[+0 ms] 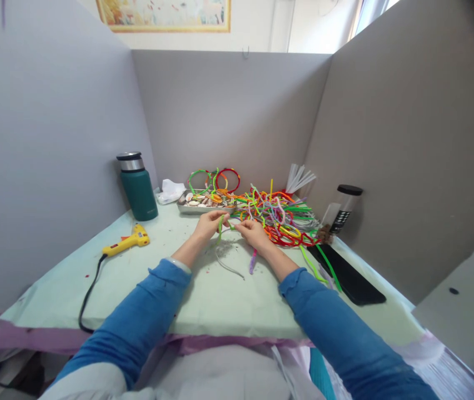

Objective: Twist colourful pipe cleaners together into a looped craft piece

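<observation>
My left hand (212, 223) pinches a light green pipe cleaner (219, 232) above the middle of the table. Close beside it on the right, my right hand (253, 233) has its fingers closed on the same twisted strand, between the two hands. A grey pipe cleaner (229, 269) curves down from the held part toward me. Under my right hand a purple pipe cleaner end (252, 263) sticks out. Just behind my hands stands a metal tray (197, 210) of small flat pieces.
A yellow glue gun (126, 243) with a black cord and a green bottle (139, 191) are at left. Tangled pipe cleaners (287, 216), a black phone-like slab (351, 276) and a black-lidded jar (345, 208) lie right. Coloured rings (228, 170) and white tissue (170, 191) are behind.
</observation>
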### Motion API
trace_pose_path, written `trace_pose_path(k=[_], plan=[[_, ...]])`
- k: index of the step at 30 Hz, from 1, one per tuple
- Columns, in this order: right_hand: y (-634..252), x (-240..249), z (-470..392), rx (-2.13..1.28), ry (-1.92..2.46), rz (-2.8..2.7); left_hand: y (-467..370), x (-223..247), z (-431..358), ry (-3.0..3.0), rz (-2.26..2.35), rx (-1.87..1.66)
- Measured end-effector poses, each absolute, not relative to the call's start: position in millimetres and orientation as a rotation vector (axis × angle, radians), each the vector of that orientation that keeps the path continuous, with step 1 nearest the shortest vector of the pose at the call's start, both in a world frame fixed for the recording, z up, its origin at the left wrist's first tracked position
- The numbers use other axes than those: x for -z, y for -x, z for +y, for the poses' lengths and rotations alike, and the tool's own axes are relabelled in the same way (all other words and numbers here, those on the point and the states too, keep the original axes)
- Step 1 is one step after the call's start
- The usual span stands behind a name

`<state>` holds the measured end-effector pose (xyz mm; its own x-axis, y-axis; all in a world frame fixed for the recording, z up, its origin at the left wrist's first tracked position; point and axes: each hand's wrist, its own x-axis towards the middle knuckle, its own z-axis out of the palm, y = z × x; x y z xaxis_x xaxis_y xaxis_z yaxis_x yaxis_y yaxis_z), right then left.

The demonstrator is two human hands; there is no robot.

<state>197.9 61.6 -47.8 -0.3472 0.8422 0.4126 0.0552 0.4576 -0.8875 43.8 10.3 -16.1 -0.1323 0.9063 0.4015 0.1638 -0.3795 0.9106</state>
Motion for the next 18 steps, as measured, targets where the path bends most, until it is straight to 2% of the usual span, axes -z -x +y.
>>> trace_pose_path(k=[7, 13, 18], plan=[[-200, 49, 63, -0.983, 0.805, -1.722, -38, 14, 10, -1.359, 1.038, -1.521], [-200, 49, 63, -0.97, 0.818, -1.721, -36, 20, 16, -1.507, 1.362, -1.5], [-200, 47, 58, -1.0, 0.778, -1.702, -38, 25, 15, -1.658, 1.446, -1.262]])
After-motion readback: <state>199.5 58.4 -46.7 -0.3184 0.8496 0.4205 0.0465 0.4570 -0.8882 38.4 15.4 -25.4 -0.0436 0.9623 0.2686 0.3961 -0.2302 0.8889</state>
